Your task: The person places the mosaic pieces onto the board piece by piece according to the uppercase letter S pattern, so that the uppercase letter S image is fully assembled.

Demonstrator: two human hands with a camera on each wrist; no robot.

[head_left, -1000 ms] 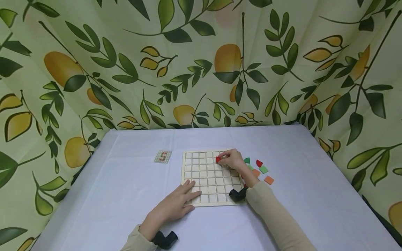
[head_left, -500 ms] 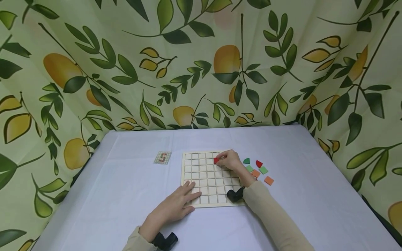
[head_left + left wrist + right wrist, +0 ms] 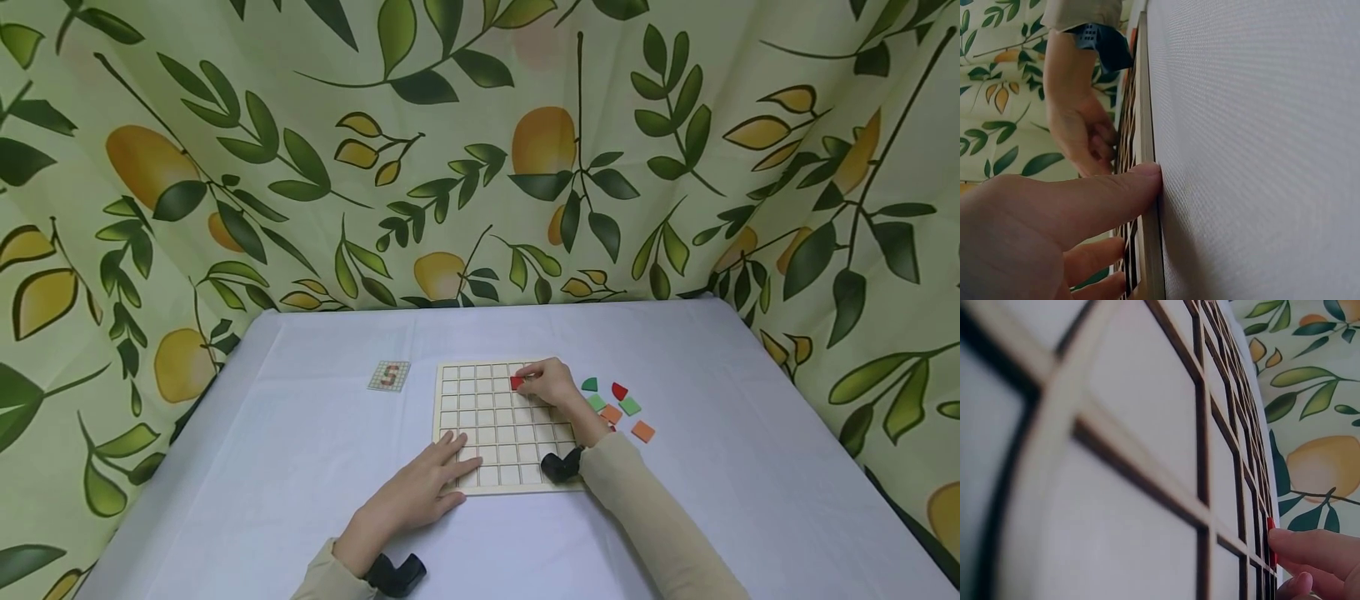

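Observation:
A pale wooden grid board [image 3: 486, 413] lies on the white-covered table. My left hand [image 3: 423, 482] rests spread on its near left corner. In the left wrist view, the thumb [image 3: 1116, 194] lies along the board's edge and the other fingers reach over the grid. At the far right part of the board, my right hand [image 3: 553, 383] holds a small red tile [image 3: 516, 383] at its fingertips, over one of the cells. The right wrist view shows the red tile [image 3: 1271, 542] standing slightly proud of the grid under a fingertip.
Right of the board lie loose tiles: an orange square [image 3: 642, 431], a light green one [image 3: 629, 406], a red rounded piece [image 3: 619, 391], a dark green rounded piece [image 3: 590, 384] and several more. A small pattern card [image 3: 388, 376] lies left of the board. A leaf-print curtain [image 3: 450, 167] hangs behind.
My right hand has shifted slightly left and nearer with the red tile, then held almost still over the last half second. The left hand has stayed in place.

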